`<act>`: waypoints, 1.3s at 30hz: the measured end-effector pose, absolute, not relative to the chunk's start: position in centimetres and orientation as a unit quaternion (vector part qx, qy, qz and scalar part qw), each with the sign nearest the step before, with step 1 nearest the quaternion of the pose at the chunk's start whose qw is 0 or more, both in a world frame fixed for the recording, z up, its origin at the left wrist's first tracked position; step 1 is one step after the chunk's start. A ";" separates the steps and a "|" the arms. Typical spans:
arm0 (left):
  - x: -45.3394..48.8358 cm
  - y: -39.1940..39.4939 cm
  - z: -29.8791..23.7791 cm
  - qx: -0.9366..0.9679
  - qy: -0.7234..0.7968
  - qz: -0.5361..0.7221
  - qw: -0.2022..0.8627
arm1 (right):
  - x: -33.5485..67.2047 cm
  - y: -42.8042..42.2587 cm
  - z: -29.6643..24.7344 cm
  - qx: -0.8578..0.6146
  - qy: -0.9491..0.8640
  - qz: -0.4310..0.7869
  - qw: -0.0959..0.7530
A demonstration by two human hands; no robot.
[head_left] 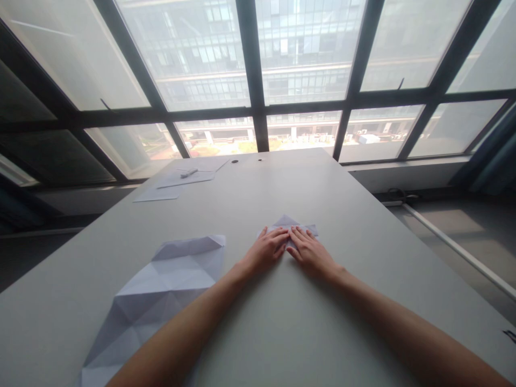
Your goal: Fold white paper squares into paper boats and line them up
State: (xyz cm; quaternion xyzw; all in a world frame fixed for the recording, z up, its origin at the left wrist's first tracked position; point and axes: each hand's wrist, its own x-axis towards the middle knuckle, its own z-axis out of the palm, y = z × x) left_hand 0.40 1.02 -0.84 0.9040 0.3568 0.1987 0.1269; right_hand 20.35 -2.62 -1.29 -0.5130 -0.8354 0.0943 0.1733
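Observation:
A small folded sheet of paper (285, 220) lies on the white table, its pointed top and right corner showing past my fingers. My left hand (268, 247) rests flat on its left part, fingers stretched out. From the other side, my right hand (308, 248) presses on the paper with fingers extended, the fingertips of both hands meeting near its middle. Much of the paper is hidden beneath the hands. To the left, partly under my left forearm, lies a larger creased sheet of paper (165, 274) with many fold lines.
At the table's far left lie flat paper sheets (161, 193) with a small white object (189, 173) on top, its kind unclear. Two round holes (235, 161) sit near the far edge of the table (306, 183). Large dark-framed windows (258, 80) stand beyond it.

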 end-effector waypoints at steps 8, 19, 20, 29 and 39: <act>0.3 1.0 -0.8 0.905 0.358 0.197 0.120 | 20.2 -2.6 -1.3 -0.518 -0.829 0.095 0.187; 0.2 1.2 -1.1 0.906 0.356 0.202 0.110 | 20.2 -2.6 -1.1 -0.522 -0.823 0.111 0.194; 0.2 1.2 -1.0 0.905 0.356 0.202 0.112 | 20.3 -2.6 -1.1 -0.523 -0.823 0.111 0.194; 0.3 1.0 -0.6 0.905 0.350 0.200 0.135 | 20.3 -2.5 -1.2 -0.521 -0.825 0.105 0.193; 0.3 1.4 -1.1 0.905 0.337 0.223 0.136 | 20.3 -2.4 -1.6 -0.519 -0.827 0.096 0.195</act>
